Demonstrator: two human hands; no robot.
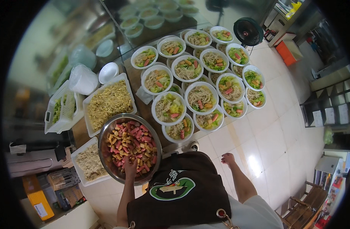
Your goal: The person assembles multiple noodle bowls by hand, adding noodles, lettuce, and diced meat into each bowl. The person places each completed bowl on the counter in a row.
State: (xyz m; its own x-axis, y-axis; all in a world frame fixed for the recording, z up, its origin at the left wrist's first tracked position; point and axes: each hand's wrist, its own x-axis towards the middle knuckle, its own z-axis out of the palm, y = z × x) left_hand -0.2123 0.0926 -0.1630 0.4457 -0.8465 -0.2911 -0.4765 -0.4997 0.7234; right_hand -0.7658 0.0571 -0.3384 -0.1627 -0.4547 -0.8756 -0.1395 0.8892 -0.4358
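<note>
My left hand [130,168] reaches into a large steel bowl [158,152] full of cut pink sausage-like pieces and yellow-brown chunks [131,139]. Its fingertips sink among the pieces, so their grip is hidden. The bowl rests over the edges of two white trays. Out to the right, above the floor, my right hand [228,158] is held away from everything, its fingers loosely bent and apart. Beyond the bowl, many white round bowls [201,97] of noodles, lettuce, pink and yellow pieces stand in stacked layers on the table [134,86].
One white tray [133,95] holds yellow crumbly food; another [80,168] holds pale shredded food. A white basket [49,124] with greens, bagged containers [83,79] and a small empty bowl [109,72] sit farther left. A black fan [248,31] stands behind the table.
</note>
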